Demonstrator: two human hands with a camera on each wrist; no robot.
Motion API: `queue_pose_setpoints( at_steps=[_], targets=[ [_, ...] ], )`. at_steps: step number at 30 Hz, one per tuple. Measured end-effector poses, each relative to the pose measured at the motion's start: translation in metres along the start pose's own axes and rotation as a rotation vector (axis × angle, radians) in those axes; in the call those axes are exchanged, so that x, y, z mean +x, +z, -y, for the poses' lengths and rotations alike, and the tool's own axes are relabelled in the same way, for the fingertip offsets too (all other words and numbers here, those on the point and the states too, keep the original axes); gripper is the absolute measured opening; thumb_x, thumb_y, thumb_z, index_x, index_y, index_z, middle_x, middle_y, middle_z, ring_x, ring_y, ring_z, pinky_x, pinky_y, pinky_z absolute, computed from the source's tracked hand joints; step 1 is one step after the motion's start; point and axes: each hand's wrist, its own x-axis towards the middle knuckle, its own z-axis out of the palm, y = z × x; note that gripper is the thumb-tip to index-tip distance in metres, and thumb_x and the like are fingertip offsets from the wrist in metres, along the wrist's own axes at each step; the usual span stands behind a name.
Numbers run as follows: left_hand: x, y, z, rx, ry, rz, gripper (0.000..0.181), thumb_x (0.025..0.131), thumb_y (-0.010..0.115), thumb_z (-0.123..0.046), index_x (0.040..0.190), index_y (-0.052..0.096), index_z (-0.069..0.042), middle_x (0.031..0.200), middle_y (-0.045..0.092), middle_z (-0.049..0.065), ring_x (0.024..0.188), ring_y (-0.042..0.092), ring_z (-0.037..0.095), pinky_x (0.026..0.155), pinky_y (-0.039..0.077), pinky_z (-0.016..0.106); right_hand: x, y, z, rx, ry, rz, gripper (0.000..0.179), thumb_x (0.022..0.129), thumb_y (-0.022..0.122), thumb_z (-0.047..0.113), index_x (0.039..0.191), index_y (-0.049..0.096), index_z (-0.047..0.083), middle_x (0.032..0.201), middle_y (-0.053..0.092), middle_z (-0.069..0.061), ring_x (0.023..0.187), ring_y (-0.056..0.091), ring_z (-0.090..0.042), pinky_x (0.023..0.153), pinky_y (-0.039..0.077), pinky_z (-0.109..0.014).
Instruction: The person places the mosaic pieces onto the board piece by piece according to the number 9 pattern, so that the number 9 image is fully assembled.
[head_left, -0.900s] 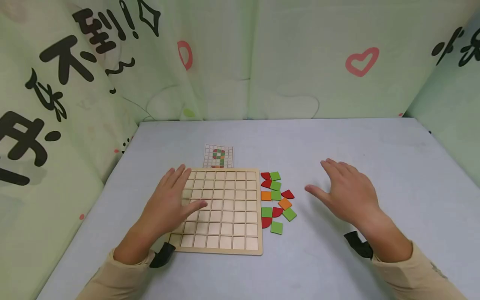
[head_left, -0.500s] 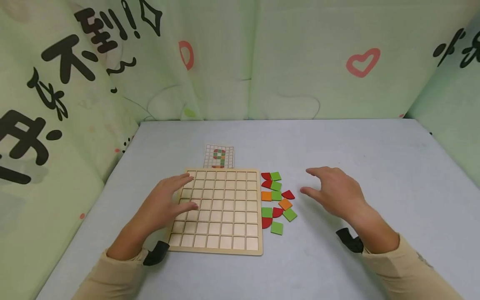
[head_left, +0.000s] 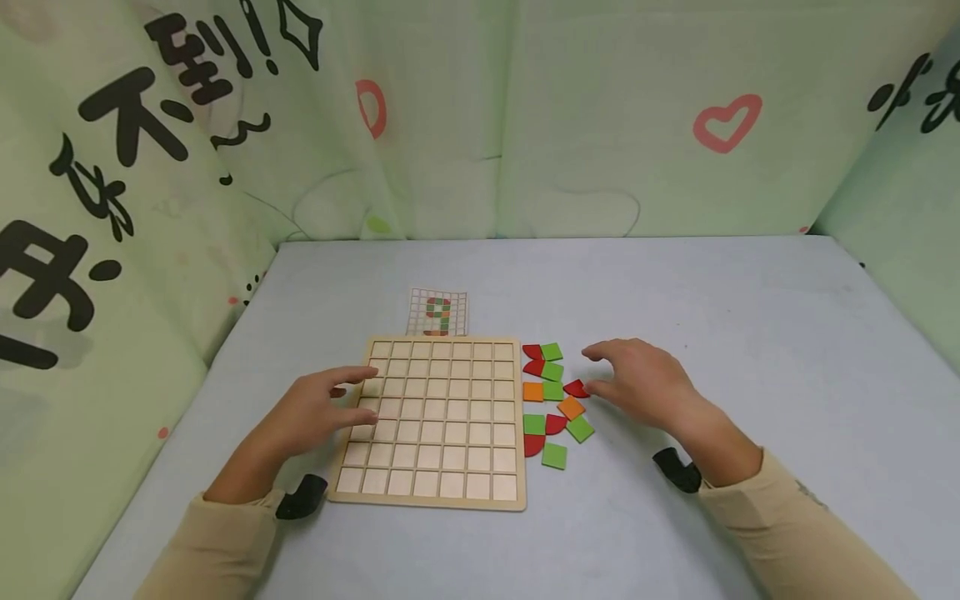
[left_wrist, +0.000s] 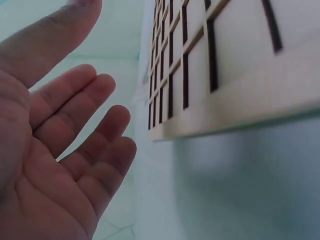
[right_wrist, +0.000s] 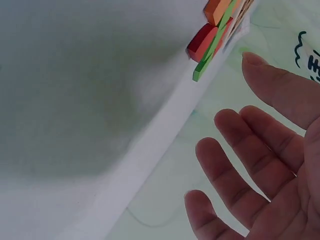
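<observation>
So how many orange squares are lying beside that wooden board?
2. One orange square beside the right edge of the wooden board; another orange square farther right, next to a red piece. Any under the right hand would be hidden.

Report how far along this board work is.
Done: the pale wooden grid board and small white gridded pattern card are laid out. In hand: nothing; the right hand hovers beside flat red, green and orange tiles. Remaining: apparently placing them; all visible cells are bare.

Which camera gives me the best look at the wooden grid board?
The head view: it shows the wooden grid board nearly whole. The left wrist view catches only part, steeply slanted; the right wrist, at most a sliver.
</observation>
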Motion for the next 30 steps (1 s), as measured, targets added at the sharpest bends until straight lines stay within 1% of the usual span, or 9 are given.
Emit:
queue_pose_setpoints(
  at_steps=[6, 9, 14, 20, 24, 30],
  targets=[
    [0.002, -0.001, 0.006, -0.044, -0.031, 0.025, 0.052, 0.088, 0.078, -0.026, 0.135, 0.062, -0.009, 0.139, 0.057, 0.013, 0.123, 0.051, 0.045, 0.091, 0.05, 0.05, 0.006, 0.002, 0.0, 0.014, -0.015, 0.029, 0.038, 0.09, 0.074, 0.018, 0.123, 0.067, 0.001, 0.117, 0.068, -0.016, 0.109, 0.061, -0.037, 0.09, 0.05, -0.053],
    [0.002, -0.002, 0.008, -0.055, -0.021, 0.04, 0.047, 0.089, 0.077, -0.023, 0.132, 0.064, -0.008, 0.134, 0.059, 0.013, 0.118, 0.055, 0.042, 0.09, 0.05, 0.048, 0.007, 0.002, 0.0, 0.023, -0.023, 0.039, 0.033, 0.09, 0.073, 0.018, 0.118, 0.069, 0.002, 0.111, 0.07, -0.013, 0.105, 0.062, -0.035, 0.088, 0.051, -0.051],
    [0.003, -0.003, 0.013, -0.082, -0.01, 0.057, 0.043, 0.088, 0.077, -0.018, 0.127, 0.065, -0.005, 0.129, 0.059, 0.015, 0.111, 0.059, 0.037, 0.089, 0.05, 0.045, 0.01, 0.004, -0.001, 0.05, -0.017, 0.063, 0.03, 0.09, 0.073, 0.017, 0.116, 0.069, 0.002, 0.108, 0.07, -0.012, 0.101, 0.063, -0.033, 0.087, 0.052, -0.049],
    [0.005, -0.004, 0.017, -0.094, -0.009, 0.072, 0.04, 0.088, 0.076, -0.015, 0.125, 0.065, -0.003, 0.129, 0.061, 0.014, 0.112, 0.059, 0.035, 0.089, 0.049, 0.043, 0.013, 0.007, 0.0, 0.082, -0.012, 0.088, 0.029, 0.09, 0.072, 0.016, 0.115, 0.069, 0.001, 0.107, 0.07, -0.012, 0.099, 0.063, -0.032, 0.089, 0.051, -0.048],
    [0.005, -0.006, 0.019, -0.103, -0.004, 0.078, 0.04, 0.088, 0.075, -0.012, 0.125, 0.065, -0.002, 0.129, 0.062, 0.014, 0.113, 0.058, 0.035, 0.092, 0.048, 0.045, 0.013, 0.007, 0.001, 0.075, -0.008, 0.093, 0.029, 0.091, 0.072, 0.016, 0.116, 0.069, 0.002, 0.108, 0.07, -0.012, 0.1, 0.063, -0.032, 0.089, 0.051, -0.049],
    [0.007, -0.006, 0.022, -0.081, 0.009, 0.081, 0.039, 0.088, 0.076, -0.012, 0.123, 0.066, -0.001, 0.125, 0.063, 0.014, 0.113, 0.057, 0.033, 0.094, 0.046, 0.046, 0.014, 0.007, 0.003, 0.062, -0.011, 0.097, 0.025, 0.091, 0.072, 0.014, 0.113, 0.07, 0.003, 0.107, 0.07, -0.011, 0.099, 0.062, -0.031, 0.088, 0.051, -0.048]
  ],
)
